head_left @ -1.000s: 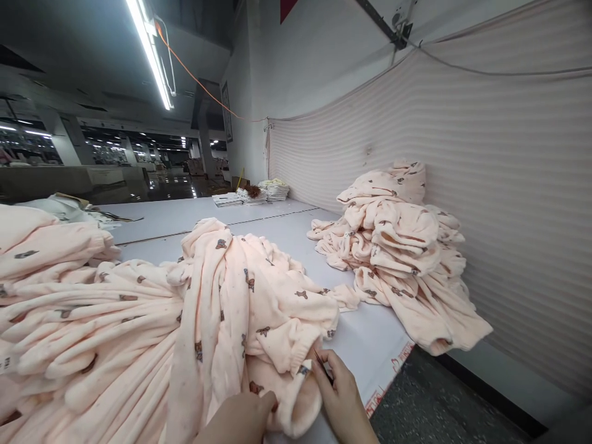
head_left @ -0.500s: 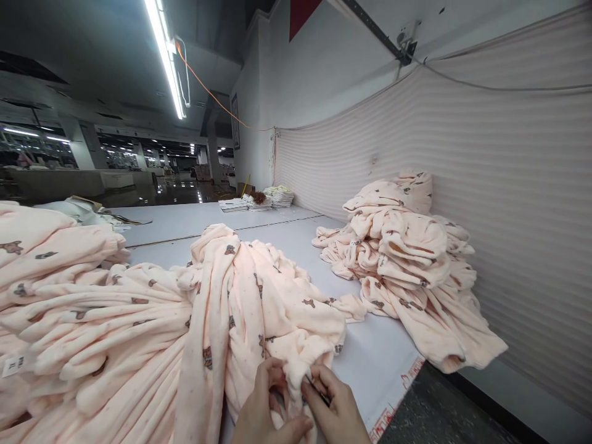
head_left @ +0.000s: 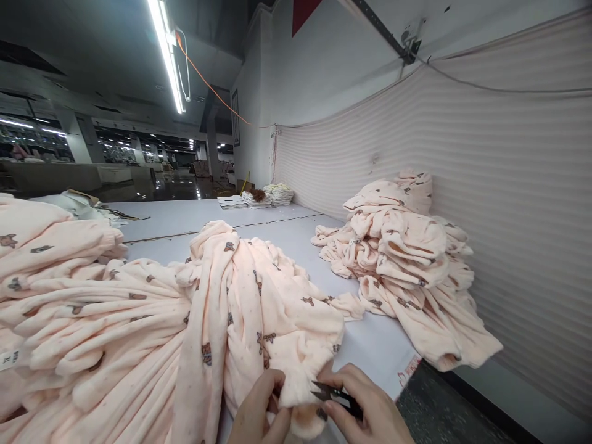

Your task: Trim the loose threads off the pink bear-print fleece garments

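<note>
At the lower middle, my left hand point(head_left: 259, 412) pinches the gathered end of a pale pink fleece garment point(head_left: 291, 308) printed with small brown bears. Thread snips point(head_left: 340, 396) with black blades are gripped in my right hand point(head_left: 370, 407). Their tips point left, at the edge of the bunched cloth. Whether the blades touch it I cannot tell. The held garment lies over the table's near side and joins a wide heap of the same fleece point(head_left: 102, 333) at the left. A white size label point(head_left: 10, 359) shows at the heap's left edge.
On the right, a second pile of pink garments point(head_left: 402, 246) overhangs the edge of the pale table point(head_left: 277, 228). Stacked papers or cloths point(head_left: 280, 194) stand at the back. A striped cloth sheet point(head_left: 509, 185) covers the right wall.
My right hand has moved right and turned, so the snips now show clearly. The cloth end between my hands has opened out. My left hand keeps its hold.
</note>
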The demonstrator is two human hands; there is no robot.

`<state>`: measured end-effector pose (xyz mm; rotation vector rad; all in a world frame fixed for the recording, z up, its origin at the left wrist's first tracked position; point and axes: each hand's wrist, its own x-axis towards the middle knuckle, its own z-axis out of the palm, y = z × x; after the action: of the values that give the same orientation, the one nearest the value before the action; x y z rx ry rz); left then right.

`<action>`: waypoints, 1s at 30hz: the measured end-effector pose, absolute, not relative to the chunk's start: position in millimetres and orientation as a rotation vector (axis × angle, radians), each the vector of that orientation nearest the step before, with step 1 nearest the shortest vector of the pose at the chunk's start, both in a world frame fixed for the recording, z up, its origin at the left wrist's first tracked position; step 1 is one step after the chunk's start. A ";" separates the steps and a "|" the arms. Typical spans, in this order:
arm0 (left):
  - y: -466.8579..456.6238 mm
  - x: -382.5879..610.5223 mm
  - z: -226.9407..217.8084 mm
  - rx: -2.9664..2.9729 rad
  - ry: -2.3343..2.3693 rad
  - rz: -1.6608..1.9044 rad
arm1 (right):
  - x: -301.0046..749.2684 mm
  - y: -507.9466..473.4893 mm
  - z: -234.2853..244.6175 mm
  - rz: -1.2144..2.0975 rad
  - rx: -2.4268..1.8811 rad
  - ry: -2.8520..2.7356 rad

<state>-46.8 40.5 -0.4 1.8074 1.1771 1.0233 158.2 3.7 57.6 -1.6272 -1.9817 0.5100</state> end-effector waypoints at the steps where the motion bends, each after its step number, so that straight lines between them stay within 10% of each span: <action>1: 40.1 -47.3 1.4 1.789 1.168 1.017 | 155.0 4.8 59.0 0.503 -1.582 -1.977; 30: 45.3 -62.0 11.3 1.575 1.054 0.814 | 121.1 23.5 6.5 0.164 -1.609 -1.793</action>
<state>-62.0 45.3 11.3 1.5749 1.0544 0.8144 121.1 23.5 6.5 -1.6088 -1.7928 0.1636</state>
